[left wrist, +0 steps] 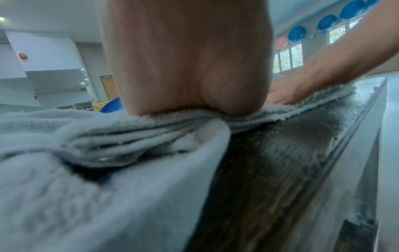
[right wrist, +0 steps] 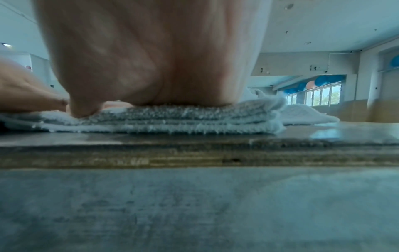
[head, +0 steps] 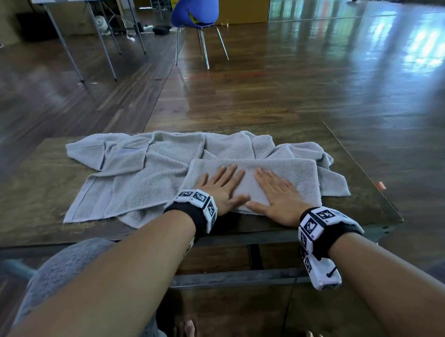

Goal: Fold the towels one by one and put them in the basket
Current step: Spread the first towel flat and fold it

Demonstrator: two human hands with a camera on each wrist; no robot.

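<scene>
Overhead, my left hand (head: 223, 187) and right hand (head: 277, 194) press flat, fingers straight, on the folded towel (head: 293, 174) mid-frame on the tabletop (head: 26, 192), whose stacked layers only the right wrist view shows.

I count one folded towel (head: 290, 174) at centre frame, under my two hands, left hand (head: 223, 187) and right hand (head: 277, 195). At least one loose towel (head: 140, 182) lies centre left; how many I cannot tell. One worktop (head: 25, 182), one blue chair (head: 195, 9) at the top.
</scene>
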